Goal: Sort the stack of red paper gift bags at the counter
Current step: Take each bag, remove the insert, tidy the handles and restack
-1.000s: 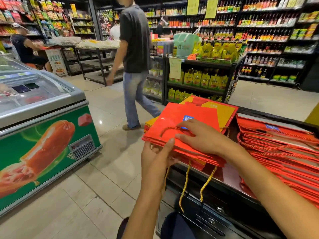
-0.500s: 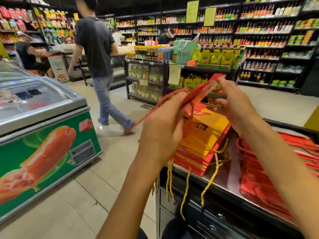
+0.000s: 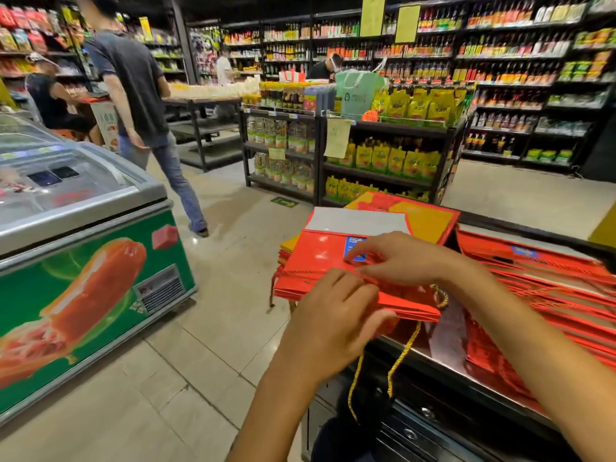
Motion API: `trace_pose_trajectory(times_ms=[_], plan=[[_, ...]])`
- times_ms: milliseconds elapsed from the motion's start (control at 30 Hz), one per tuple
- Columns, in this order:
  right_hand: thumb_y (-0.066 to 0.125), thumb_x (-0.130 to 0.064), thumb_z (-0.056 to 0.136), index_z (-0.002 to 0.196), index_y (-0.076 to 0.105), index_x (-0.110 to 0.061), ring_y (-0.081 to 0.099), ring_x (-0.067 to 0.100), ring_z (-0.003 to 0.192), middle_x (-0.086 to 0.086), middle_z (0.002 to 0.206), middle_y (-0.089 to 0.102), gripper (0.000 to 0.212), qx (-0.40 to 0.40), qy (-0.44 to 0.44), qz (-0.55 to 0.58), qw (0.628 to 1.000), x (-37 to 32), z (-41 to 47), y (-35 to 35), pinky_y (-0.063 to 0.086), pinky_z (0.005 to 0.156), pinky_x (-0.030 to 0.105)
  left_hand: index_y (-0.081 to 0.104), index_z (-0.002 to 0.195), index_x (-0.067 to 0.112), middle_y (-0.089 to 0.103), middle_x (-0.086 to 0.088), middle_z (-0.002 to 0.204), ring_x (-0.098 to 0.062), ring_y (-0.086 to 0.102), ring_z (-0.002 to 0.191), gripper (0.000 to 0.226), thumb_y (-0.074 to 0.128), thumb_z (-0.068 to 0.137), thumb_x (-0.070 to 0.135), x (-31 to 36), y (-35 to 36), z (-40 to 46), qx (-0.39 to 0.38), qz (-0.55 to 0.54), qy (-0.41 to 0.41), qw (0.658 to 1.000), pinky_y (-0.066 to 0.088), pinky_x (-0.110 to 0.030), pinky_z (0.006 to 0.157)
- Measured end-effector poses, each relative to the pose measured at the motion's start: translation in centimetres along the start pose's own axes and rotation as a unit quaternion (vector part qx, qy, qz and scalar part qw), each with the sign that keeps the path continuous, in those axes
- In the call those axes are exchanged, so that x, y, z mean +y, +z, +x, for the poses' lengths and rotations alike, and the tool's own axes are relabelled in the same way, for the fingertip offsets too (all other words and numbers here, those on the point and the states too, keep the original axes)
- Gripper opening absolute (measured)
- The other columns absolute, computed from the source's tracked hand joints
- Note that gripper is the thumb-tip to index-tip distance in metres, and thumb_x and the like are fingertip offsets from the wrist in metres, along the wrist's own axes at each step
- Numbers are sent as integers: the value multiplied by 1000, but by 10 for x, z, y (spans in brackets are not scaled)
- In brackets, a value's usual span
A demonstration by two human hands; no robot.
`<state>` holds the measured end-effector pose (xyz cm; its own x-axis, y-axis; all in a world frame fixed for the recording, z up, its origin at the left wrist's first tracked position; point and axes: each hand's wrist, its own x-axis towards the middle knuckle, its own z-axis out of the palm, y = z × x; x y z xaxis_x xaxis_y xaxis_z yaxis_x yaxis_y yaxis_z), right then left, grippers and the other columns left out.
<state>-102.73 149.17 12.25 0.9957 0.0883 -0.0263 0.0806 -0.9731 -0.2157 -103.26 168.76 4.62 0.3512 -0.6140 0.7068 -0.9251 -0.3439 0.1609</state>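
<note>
A stack of flat red paper gift bags (image 3: 320, 261) lies on the left end of the dark counter (image 3: 443, 361). The top bag shows a white base flap and a blue label. My left hand (image 3: 336, 315) grips the near edge of the top bags, fingers curled over it. My right hand (image 3: 403, 258) rests on the top bag beside the label, fingertips pinching its red cord near the bag's mouth. Gold cord handles (image 3: 400, 358) dangle over the counter edge. A yellow and red bag (image 3: 430, 218) sticks out behind the stack.
A second, fanned pile of red bags (image 3: 550, 288) covers the counter to the right. A chest freezer (image 3: 86, 208) stands left across the tiled aisle. A person (image 3: 133, 95) walks away beside it. Shelving racks (image 3: 376, 145) stand beyond the counter.
The red bag that both hands held up edge-on half a second ago now lies flat on top of the stack. My hands have come down onto it. The walking person moved further left.
</note>
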Motion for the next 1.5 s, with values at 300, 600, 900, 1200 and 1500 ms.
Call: trace_pose_trajectory(times_ms=[300,600,900,1200,1500], plan=[[68,-50,93,112,76,-27,56,4,84,-11,94,64,31,54,-130,38,989,-51,18,17,46,73,29,75,108,13,64,0,109,-18,56,106,17,69,94,19,-40,-27,-48,125,26,-169,977,44,-23,92],[66,-24,90,89,71,-24,59,13,77,-12,79,64,5,12,-19,-73,997,-9,-2,-10,47,67,32,75,111,13,66,2,113,-11,57,108,17,72,94,14,-45,-20,-58,114,-10,-188,975,36,-6,96],[66,-48,93,123,67,-31,58,12,103,-9,111,63,35,72,-58,-8,996,-32,15,-6,50,89,37,77,108,12,67,0,110,-13,58,106,17,69,94,18,-40,-15,-59,126,-5,-171,977,39,-10,94],[79,-29,88,88,76,-29,56,-1,81,-19,82,61,3,79,-130,120,981,-49,43,28,47,75,30,76,114,11,66,-2,114,-9,55,110,21,75,93,14,-36,-13,-60,124,-7,-191,974,40,-10,96],[71,-24,95,93,71,-27,60,-6,76,-21,82,67,4,24,-198,33,979,-44,18,4,42,69,11,76,117,14,69,4,119,-11,62,113,22,73,95,16,-35,-9,-53,137,-47,-241,960,49,-25,100]])
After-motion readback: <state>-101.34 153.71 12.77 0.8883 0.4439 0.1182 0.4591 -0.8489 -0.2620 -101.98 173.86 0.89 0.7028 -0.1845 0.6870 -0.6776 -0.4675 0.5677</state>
